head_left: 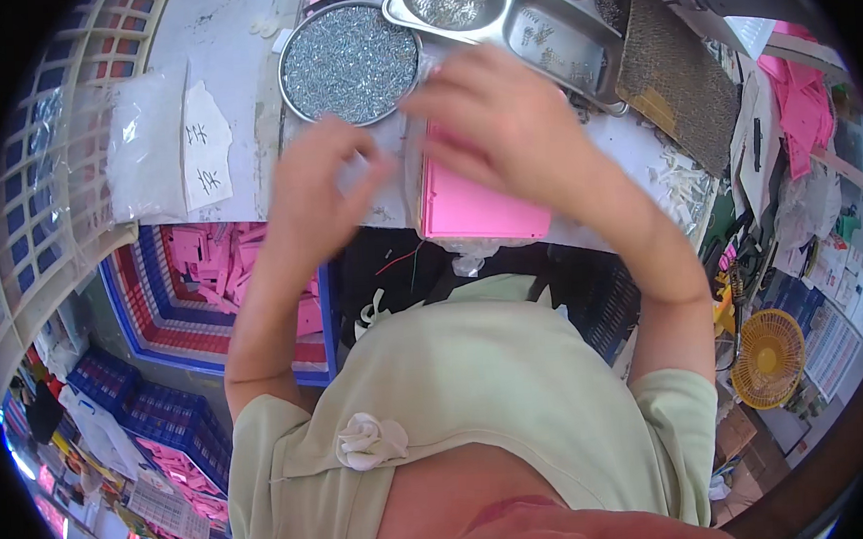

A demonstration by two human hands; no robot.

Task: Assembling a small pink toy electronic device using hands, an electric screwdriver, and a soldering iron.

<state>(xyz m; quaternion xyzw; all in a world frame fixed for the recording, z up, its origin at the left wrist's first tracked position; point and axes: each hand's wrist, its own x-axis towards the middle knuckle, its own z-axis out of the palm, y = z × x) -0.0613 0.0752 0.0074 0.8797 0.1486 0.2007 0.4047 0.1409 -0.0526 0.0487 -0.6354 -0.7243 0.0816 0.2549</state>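
My left hand (324, 182) pinches a small white piece; my right hand (502, 119) rests open on the flat pink plastic case (477, 209), not closed up yet.

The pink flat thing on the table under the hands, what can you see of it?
The pink flat piece looks like a thin, smooth plastic panel, rectangular, lying flat at the table's near edge. The right hand hovers over its far end and hides it; whether they touch is unclear. A round tray of small metal screws sits just beyond.
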